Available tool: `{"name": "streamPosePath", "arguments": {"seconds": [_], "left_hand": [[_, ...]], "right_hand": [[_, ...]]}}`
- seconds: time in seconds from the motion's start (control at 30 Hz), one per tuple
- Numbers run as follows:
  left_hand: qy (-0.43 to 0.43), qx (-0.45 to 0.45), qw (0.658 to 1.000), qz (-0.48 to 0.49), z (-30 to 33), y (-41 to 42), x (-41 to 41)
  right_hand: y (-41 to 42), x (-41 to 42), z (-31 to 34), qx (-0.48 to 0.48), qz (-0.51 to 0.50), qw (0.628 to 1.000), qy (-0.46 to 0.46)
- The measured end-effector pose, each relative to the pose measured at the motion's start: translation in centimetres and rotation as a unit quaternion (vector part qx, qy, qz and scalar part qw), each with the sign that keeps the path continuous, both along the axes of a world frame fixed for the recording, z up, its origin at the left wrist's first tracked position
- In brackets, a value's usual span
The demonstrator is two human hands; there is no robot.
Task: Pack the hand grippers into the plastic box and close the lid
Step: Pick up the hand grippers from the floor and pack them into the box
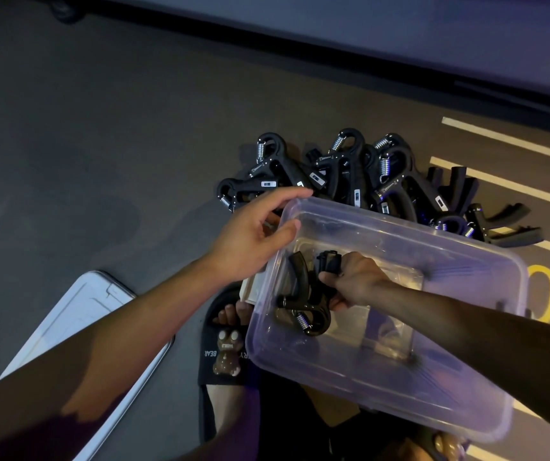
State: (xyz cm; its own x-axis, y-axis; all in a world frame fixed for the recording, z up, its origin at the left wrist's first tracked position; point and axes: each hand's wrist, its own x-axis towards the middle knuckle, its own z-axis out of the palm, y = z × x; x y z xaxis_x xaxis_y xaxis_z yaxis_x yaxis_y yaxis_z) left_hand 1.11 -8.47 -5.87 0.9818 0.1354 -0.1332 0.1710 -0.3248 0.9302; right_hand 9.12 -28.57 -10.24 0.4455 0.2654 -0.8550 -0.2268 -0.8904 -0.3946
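Right hand [355, 281] grips one hand gripper [303, 301] inside the plastic box [466, 261]. Left hand [253, 237], fingers loosely spread, touches the box's far corner rim. Remaining grippers [366, 174] lie heaped on the floor beyond; lid [84, 314] lies left. Risk: careless stacking could obstruct lid closure.

box [433, 371]: see-through, a little purple
hand grippers [350, 171]: black, with shiny silver springs and small white labels
gripper in the box [303, 304]: black, with a silver spring
lid [80, 314]: white
floor [100, 144]: dark grey, with white stripes and yellow round marks
sandal [223, 357]: black, with white letters and a brown bear that has white eyes
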Motion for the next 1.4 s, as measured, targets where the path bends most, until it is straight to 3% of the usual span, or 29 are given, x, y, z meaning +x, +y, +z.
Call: {"name": "streamPosePath", "arguments": {"seconds": [0.17,0.27,0.4,0.47,0.57,0.87,1.03,1.1,1.17,1.23,1.33,1.4], "left_hand": [[-0.011,0.020,1.000,0.005,-0.1,0.1,-0.2],[0.040,0.036,0.995,0.080,-0.9,1.1,-0.1],[0.165,0.225,0.946,0.164,-3.3,4.8,0.5],[0.184,0.309,0.922,0.144,-4.0,6.8,1.2],[0.148,0.391,0.906,0.067,-4.4,8.4,2.8],[0.115,0.462,0.879,0.013,-4.5,9.0,4.5],[0.111,0.450,0.885,0.041,-3.1,8.9,3.9],[0.081,0.416,0.901,0.094,-1.7,9.2,3.4],[0.037,0.367,0.919,0.138,0.1,9.3,3.1],[-0.014,0.296,0.940,0.172,2.7,9.1,3.0],[-0.077,0.195,0.961,0.180,7.2,7.0,3.1],[-0.101,0.126,0.978,0.132,9.4,4.9,2.9]], "right_hand": [[-0.6,0.8,0.2,0.030,-0.018,0.998,0.060],[-0.9,1.3,0.3,0.032,0.020,0.997,0.066],[-1.1,1.5,-0.1,0.032,0.037,0.996,0.074],[-1.1,1.2,-0.4,0.028,0.046,0.996,0.070],[-0.9,1.1,-0.9,0.018,0.056,0.996,0.062],[-1.1,1.5,-0.8,0.018,0.058,0.996,0.072],[-1.1,1.5,1.4,0.016,0.061,0.998,0.031],[-1.2,1.6,3.0,-0.003,0.132,0.989,-0.065],[-1.1,1.5,5.1,-0.008,0.240,0.954,-0.178],[-0.6,1.5,7.7,0.076,0.261,0.933,-0.236],[0.6,2.2,11.7,0.249,0.146,0.914,-0.284],[1.2,3.1,14.2,0.337,0.077,0.892,-0.293]]}}
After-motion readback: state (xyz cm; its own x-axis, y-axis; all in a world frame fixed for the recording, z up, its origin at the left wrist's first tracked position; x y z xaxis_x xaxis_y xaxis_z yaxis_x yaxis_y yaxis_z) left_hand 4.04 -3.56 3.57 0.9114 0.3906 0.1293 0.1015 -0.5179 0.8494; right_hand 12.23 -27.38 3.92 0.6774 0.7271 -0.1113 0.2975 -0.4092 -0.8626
